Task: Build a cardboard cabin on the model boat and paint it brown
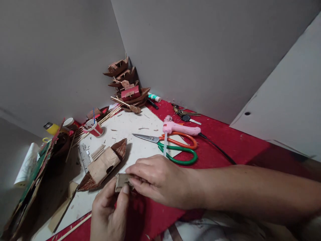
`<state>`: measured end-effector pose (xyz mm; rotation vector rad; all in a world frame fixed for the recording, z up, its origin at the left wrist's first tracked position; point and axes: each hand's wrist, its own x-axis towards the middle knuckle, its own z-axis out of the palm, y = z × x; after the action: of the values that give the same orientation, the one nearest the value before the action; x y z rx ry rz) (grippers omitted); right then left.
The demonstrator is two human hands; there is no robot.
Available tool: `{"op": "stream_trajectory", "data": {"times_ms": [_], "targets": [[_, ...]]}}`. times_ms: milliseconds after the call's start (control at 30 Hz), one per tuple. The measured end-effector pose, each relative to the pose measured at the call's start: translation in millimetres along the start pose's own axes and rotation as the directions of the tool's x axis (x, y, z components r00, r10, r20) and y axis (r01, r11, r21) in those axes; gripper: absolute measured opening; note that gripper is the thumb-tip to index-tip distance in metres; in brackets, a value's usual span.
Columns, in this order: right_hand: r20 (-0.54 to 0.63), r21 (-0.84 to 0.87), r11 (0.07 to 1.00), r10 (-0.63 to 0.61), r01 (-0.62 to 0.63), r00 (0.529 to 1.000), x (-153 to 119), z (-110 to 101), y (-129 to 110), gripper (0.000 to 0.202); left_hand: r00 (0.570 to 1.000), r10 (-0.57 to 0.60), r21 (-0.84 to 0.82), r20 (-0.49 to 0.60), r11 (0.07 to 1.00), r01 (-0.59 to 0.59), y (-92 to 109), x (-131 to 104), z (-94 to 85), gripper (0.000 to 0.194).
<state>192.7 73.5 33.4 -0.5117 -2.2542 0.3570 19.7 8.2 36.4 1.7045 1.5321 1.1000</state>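
Between my hands is a small piece of greyish-brown cardboard (122, 179). My left hand (110, 207) grips its near left side, with the thumb pressed on its face. From the right, my right hand (160, 182) closes its fingers on the far right edge, hiding that part. Just beyond lies a model boat (104, 165) with a brown hull and a tan paper canopy; thin sticks rest at its left end. Scissors (165, 147) with orange and green handles lie past my right hand, blades pointing left. A pink glue gun (182, 129) with a clear glue stick touches them.
Several finished model boats (132, 95) stack in the corner. A red-and-white cup (94, 128), a metal ruler (84, 157) and long sticks (105, 115) lie left. Cardboard sheets (37, 180) lean at far left. Keys (190, 118) and a black cord (218, 149) are on the red cloth.
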Motion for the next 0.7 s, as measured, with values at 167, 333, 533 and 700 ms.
{"op": "stream_trajectory", "data": {"times_ms": [167, 333, 533, 700], "targets": [[-0.177, 0.266, 0.963, 0.017, 0.031, 0.984, 2.8, 2.7, 2.9, 0.009, 0.993, 0.084, 0.013, 0.086, 0.996, -0.086, 0.8, 0.2, 1.0, 0.015], [-0.15, 0.399, 0.917, 0.084, -0.017, 0.985, 5.4, 2.0, 4.3, 0.006, 0.983, 0.135, 0.047, 0.123, 0.989, -0.142, 1.7, 0.2, 2.6, 0.017], [-0.097, 0.267, 0.962, -0.031, 0.056, 0.995, 5.9, 1.8, 6.6, 0.013, 0.984, 0.054, 0.016, 0.167, 0.998, -0.058, 1.3, -0.7, 1.0, 0.027], [-0.005, 0.006, 0.97, -0.243, 0.243, 0.97, 5.3, 0.8, 9.4, 0.01, 0.94, -0.201, -0.264, 0.274, 0.924, 0.275, 4.2, -3.3, 1.3, 0.034]]}}
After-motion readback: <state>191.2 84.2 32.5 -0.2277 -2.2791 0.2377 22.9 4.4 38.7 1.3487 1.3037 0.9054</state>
